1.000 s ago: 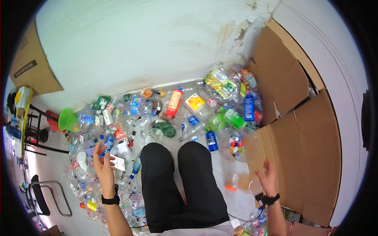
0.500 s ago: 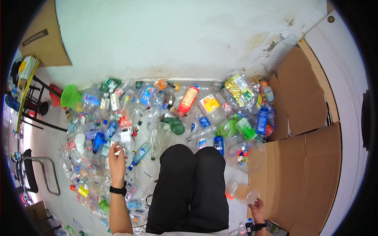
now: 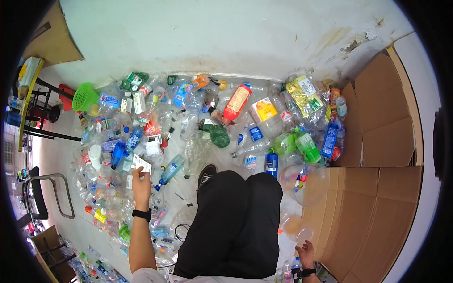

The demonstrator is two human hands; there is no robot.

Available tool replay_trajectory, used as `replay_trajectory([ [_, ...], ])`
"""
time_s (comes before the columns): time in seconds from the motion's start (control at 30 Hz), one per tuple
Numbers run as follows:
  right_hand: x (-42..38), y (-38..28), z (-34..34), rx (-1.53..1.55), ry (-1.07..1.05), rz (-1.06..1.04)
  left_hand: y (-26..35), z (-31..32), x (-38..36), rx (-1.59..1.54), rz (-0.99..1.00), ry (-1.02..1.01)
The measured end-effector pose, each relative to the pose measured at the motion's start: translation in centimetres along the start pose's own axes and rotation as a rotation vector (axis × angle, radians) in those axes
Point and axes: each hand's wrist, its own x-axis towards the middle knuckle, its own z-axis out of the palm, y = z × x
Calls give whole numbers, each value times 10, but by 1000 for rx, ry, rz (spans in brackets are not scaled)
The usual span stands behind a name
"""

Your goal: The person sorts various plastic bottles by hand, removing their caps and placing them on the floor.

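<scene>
My left hand (image 3: pixel 141 186) reaches over the heap of plastic bottles on the left, its fingers loosely bent and apart, with nothing visibly held. Just beyond its fingertips lies a white rectangular piece with dark print (image 3: pixel 141 163). To its right a pale blue-green bottle with a blue trigger-like top (image 3: pixel 170 170) rests on the floor. My right hand (image 3: pixel 306 254), low on the right, pinches the rim of a clear plastic container (image 3: pixel 304 236), which lies tilted beside the cardboard. Above it stands a large clear round container (image 3: pixel 315 188) with several coloured caps showing through.
Bottles cover the floor up to the wall, among them a red bottle (image 3: pixel 237 104) and a green bottle (image 3: pixel 307 147). A green basket (image 3: pixel 85 97) stands at the back left. Open cardboard (image 3: pixel 368 207) fills the right side. A metal-framed chair (image 3: pixel 66 188) is at far left.
The view has shifted, and my knees have moved right, with a shoe now showing. My left hand stays by the white printed piece, which is more exposed. My right hand keeps the container's rim.
</scene>
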Motion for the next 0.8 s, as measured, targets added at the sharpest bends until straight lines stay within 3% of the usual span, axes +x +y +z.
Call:
replay_trajectory([
  [0.1, 1, 7, 3, 11, -30, 0, -16, 9, 8, 43, 30, -17],
  [0.43, 3, 21, 14, -4, -63, 45, 24, 47, 42, 194, 202, -38],
  [0.67, -9, 12, 13, -131, -93, 161, 22, 71, 77, 277, 110, -111],
  [0.73, -8, 12, 13, -144, -101, 197, 7, 82, 92, 330, 196, -99],
  [0.8, -8, 21, 14, -114, -116, 186, 4, 90, 97, 362, 161, -112],
])
